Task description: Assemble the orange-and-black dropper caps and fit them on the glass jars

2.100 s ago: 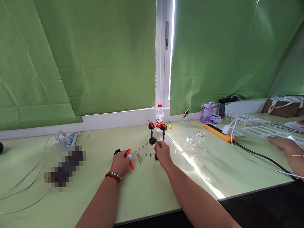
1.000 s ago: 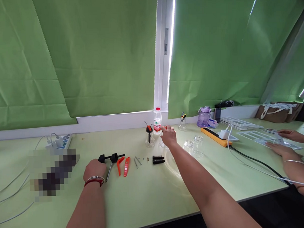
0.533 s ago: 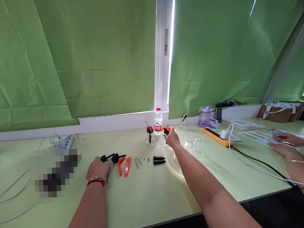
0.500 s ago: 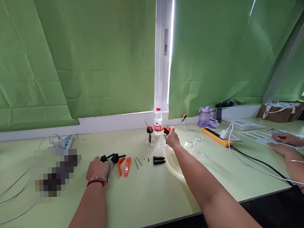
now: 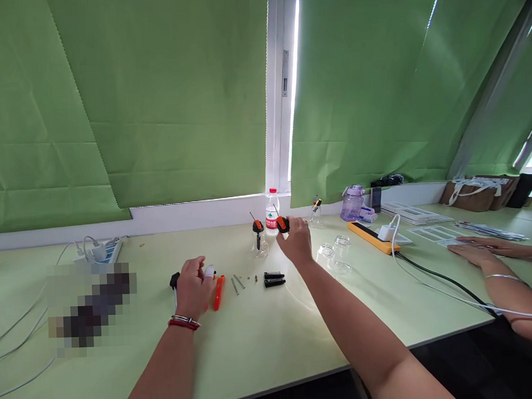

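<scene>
My right hand (image 5: 296,240) is closed around the side of a black and orange cap (image 5: 282,224) with a thin metal rod rising from it. What lies under this cap is hidden by the hand. Just left stands a clear glass vessel (image 5: 259,250) topped by a similar cap (image 5: 257,226). My left hand (image 5: 196,288) is low over the table with thumb and fingers apart, covering some black and orange parts. One black part with a metal tube (image 5: 175,280) shows at its left, and an orange lever (image 5: 218,293) lies at its right.
Screws (image 5: 237,284), small fittings (image 5: 256,278) and black ribbed pieces (image 5: 274,279) lie mid-table. Behind stands a water bottle (image 5: 272,206). Glass cups (image 5: 342,255), an orange power strip (image 5: 372,237) and a purple bottle (image 5: 352,203) are rightward. Another person's hands (image 5: 479,249) rest on sheets at far right.
My left hand has moved right, from beside the black parts to over them and the orange lever. My right hand has shifted slightly, and the cap's metal rod now points upward.
</scene>
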The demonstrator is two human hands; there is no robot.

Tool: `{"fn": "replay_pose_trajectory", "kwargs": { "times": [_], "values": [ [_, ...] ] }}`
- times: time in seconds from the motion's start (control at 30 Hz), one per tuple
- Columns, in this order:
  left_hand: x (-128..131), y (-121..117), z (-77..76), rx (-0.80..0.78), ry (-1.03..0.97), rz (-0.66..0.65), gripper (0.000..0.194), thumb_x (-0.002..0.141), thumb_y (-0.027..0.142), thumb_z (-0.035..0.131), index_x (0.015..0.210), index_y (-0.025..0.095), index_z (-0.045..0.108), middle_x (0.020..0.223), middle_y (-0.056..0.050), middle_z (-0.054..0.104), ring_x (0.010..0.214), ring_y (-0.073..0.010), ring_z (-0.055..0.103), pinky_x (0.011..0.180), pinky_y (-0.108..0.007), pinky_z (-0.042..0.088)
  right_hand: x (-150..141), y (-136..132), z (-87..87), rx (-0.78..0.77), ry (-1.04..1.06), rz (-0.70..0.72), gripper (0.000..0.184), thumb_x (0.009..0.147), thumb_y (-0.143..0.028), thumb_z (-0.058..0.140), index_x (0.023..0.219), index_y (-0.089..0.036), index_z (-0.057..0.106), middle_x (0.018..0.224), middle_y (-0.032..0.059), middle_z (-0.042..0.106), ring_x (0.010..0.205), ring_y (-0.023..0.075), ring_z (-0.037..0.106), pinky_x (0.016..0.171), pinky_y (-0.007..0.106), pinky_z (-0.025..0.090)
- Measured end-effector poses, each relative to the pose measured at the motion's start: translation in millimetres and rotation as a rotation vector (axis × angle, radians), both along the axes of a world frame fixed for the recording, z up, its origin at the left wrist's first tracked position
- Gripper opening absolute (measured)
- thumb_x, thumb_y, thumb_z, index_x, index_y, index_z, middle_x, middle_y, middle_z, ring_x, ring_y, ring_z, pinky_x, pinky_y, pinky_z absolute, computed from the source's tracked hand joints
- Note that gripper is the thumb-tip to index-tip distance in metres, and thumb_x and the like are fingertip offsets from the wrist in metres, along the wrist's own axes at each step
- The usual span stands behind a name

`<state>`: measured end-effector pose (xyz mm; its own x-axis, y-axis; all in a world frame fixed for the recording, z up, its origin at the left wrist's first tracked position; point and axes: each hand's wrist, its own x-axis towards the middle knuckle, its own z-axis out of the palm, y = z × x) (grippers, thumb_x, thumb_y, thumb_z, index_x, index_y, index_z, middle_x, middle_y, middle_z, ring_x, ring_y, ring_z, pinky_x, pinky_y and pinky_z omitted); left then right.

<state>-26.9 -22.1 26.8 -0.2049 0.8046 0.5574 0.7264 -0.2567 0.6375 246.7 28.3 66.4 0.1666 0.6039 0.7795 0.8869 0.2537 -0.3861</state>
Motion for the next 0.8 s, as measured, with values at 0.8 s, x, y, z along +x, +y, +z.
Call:
{"fn": "replay_pose_trajectory", "kwargs": {
  "times": [0.8],
  "values": [
    [25.9, -28.1, 6.0, -0.616, -0.909, -1.020, 0.039, 0.069, 0.032, 0.054, 0.103, 0.014, 0.056, 0.073, -0.008, 0.065, 0.057, -0.0217, 0.063, 0.058, -0.036, 0.048, -58.8, -46.2, -50.5, -0.924, 0.985, 0.730, 0.049, 0.073, -0.060, 0.055, 0.052, -0.017, 0.046, 0.038, -0.0045, 0.042, 0.030, 0.0053, 0.030, 0.033, 0.020, 0.018]
  ]
}}
